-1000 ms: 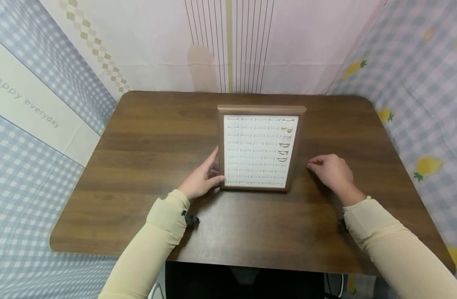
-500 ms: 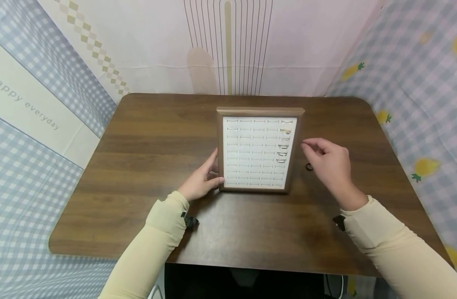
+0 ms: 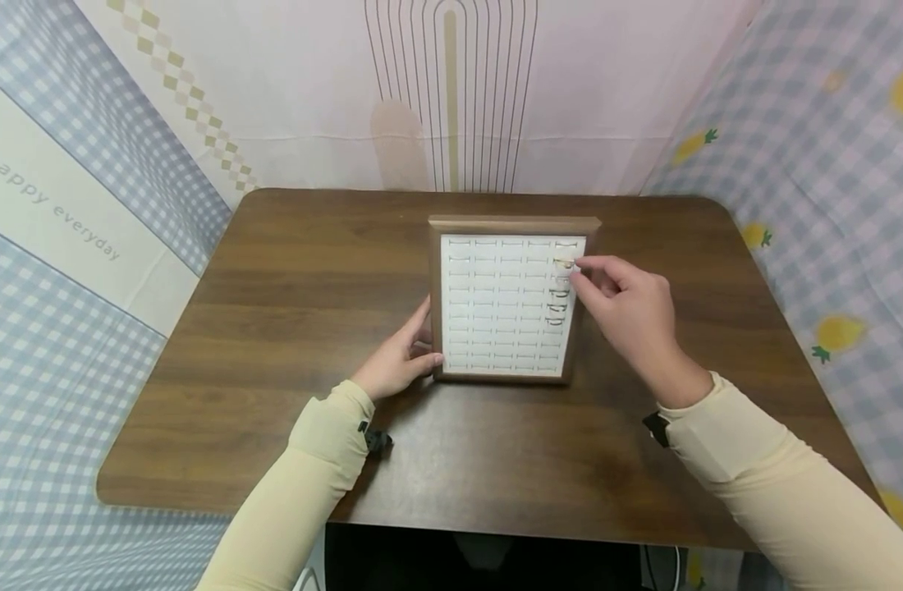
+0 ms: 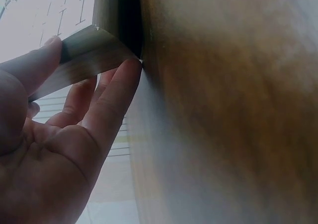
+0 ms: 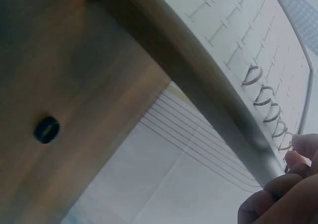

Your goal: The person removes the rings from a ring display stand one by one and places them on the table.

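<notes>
A ring display board (image 3: 488, 312) in a wooden frame stands on the table, its white face lined with slots. Several rings sit in its right-hand column, among them dark-looking rings (image 5: 263, 96) below a gold ring (image 3: 563, 263). My left hand (image 3: 398, 359) grips the frame's lower left corner; the left wrist view shows the thumb (image 4: 44, 60) on the front and fingers reaching underneath and behind. My right hand (image 3: 632, 308) is at the board's upper right, thumb and forefinger pinching the gold ring in its slot. Part of that ring is hidden by the fingertips.
A black ring (image 5: 47, 129) lies on the brown wooden table (image 3: 289, 345) to the right of the frame; the right arm covers it in the head view. Patterned cloths (image 3: 311, 82) hang close behind and at both sides of the table.
My right hand has risen from the table beside the black ring and moved left to the gold ring on the board. My left hand has stayed on the frame.
</notes>
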The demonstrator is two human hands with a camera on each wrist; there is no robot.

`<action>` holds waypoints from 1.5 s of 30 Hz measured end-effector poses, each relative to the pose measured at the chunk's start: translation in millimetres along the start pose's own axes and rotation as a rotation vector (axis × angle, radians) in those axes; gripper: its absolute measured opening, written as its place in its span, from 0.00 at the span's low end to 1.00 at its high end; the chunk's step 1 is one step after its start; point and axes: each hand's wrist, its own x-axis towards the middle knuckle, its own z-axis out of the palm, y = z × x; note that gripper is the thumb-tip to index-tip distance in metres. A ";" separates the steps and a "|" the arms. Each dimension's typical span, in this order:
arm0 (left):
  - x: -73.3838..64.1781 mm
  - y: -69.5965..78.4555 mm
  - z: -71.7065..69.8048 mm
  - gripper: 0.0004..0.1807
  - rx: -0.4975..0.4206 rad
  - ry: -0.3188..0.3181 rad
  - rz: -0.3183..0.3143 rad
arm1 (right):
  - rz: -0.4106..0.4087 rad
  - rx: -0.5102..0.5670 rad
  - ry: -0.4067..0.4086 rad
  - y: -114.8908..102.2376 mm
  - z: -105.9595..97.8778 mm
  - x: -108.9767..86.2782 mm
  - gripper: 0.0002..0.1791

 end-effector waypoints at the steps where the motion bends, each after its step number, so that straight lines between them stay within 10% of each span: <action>1: 0.0 -0.3 0.1 0.52 0.005 0.001 0.005 | -0.004 0.000 -0.006 -1.3 0.9 1.9 0.09; 45: 2.4 -2.0 0.0 0.53 0.038 0.010 0.009 | 0.012 -0.098 -0.099 -10.7 -0.2 9.4 0.06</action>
